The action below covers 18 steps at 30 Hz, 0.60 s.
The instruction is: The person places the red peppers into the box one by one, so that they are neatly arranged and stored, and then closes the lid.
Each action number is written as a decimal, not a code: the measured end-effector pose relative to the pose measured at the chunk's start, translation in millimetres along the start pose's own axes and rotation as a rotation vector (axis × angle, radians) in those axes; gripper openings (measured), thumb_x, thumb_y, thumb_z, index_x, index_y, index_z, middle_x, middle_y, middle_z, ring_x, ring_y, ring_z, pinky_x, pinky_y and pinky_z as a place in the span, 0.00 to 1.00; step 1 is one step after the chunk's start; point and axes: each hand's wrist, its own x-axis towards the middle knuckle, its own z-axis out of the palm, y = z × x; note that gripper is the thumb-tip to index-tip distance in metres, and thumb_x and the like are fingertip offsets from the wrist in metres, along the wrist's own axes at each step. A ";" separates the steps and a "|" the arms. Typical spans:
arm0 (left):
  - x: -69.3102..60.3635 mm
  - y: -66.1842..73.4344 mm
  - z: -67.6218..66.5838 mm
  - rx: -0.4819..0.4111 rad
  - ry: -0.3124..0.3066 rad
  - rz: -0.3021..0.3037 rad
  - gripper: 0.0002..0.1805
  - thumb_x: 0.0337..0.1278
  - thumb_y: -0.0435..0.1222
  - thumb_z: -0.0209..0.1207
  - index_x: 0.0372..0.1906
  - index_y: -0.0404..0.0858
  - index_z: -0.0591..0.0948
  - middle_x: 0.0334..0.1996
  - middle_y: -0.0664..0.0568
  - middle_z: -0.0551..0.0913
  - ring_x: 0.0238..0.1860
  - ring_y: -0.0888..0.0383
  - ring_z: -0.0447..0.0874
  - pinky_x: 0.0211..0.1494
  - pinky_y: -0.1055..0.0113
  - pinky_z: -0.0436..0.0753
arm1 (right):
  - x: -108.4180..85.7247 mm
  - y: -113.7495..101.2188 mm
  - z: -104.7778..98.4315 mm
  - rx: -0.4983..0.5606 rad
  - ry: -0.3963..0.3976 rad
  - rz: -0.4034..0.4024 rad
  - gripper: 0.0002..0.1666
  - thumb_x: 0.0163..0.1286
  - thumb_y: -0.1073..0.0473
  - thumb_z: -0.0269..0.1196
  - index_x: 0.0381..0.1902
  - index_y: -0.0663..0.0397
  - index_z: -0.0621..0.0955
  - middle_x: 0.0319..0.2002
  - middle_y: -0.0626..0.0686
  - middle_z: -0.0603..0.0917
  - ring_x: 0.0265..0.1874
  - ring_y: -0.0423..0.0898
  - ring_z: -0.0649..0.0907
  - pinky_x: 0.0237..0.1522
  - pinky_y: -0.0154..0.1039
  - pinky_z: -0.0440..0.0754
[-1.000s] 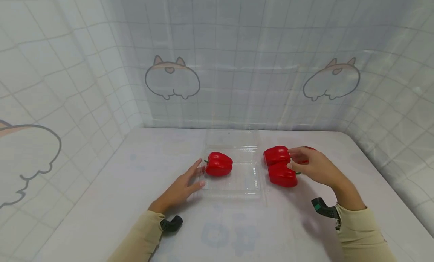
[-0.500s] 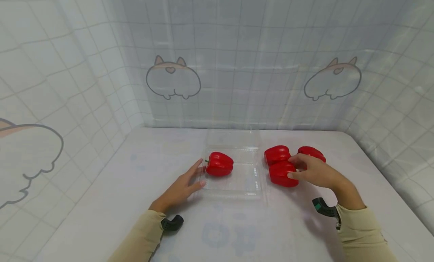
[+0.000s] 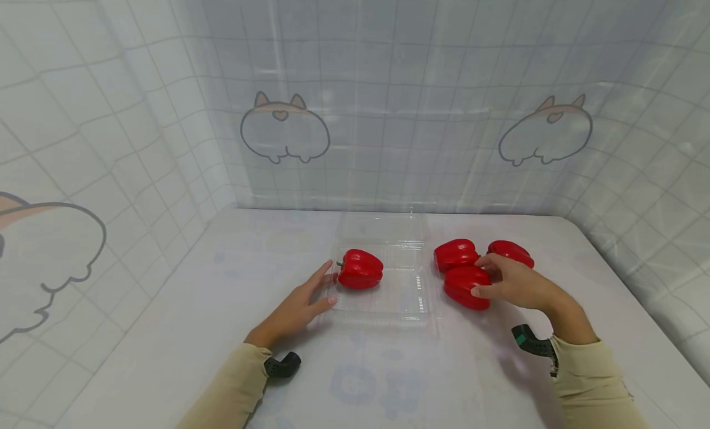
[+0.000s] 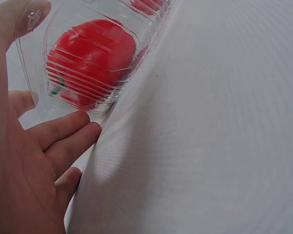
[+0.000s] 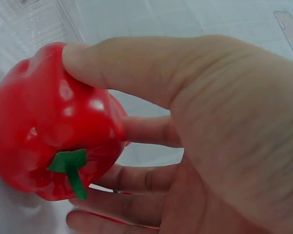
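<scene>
A clear plastic container (image 3: 388, 299) stands with its lid part laid back; one red pepper (image 3: 360, 269) lies in its left side. My left hand (image 3: 294, 306) touches the container's left edge, thumb on the rim in the left wrist view, fingers fairly straight. On the right, my right hand (image 3: 518, 283) pinches the front red pepper (image 3: 466, 287) between thumb and fingers. The right wrist view shows this pepper (image 5: 53, 117) with its green stem and my thumb on its upper side. Behind it lie a second pepper (image 3: 455, 254) and, farther right, a third (image 3: 511, 252).
The white table (image 3: 166, 355) meets a grid-patterned curtain (image 3: 410, 108) at the back and sides. Black wrist cameras (image 3: 283, 365) are strapped on both wrists.
My right hand has come down and forward from the rear peppers onto the front one, which has turned and shifted slightly right. The right-hand rear pepper shows more fully. My left hand stays put.
</scene>
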 end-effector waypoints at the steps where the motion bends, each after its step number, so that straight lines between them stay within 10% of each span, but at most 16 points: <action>1: 0.0 0.3 -0.1 0.000 0.000 -0.001 0.45 0.68 0.51 0.59 0.82 0.56 0.47 0.74 0.55 0.66 0.75 0.51 0.60 0.70 0.35 0.61 | -0.3 0.0 -0.3 -0.009 -0.003 0.001 0.45 0.57 0.47 0.75 0.65 0.66 0.71 0.55 0.63 0.78 0.54 0.61 0.77 0.43 0.50 0.86; 18: -1.1 0.5 0.0 -0.025 0.002 -0.006 0.45 0.69 0.51 0.58 0.82 0.57 0.47 0.74 0.54 0.66 0.75 0.49 0.59 0.70 0.34 0.61 | -6.8 2.7 -7.6 0.062 0.026 -0.035 0.42 0.62 0.46 0.72 0.64 0.65 0.70 0.57 0.62 0.78 0.54 0.59 0.78 0.42 0.49 0.87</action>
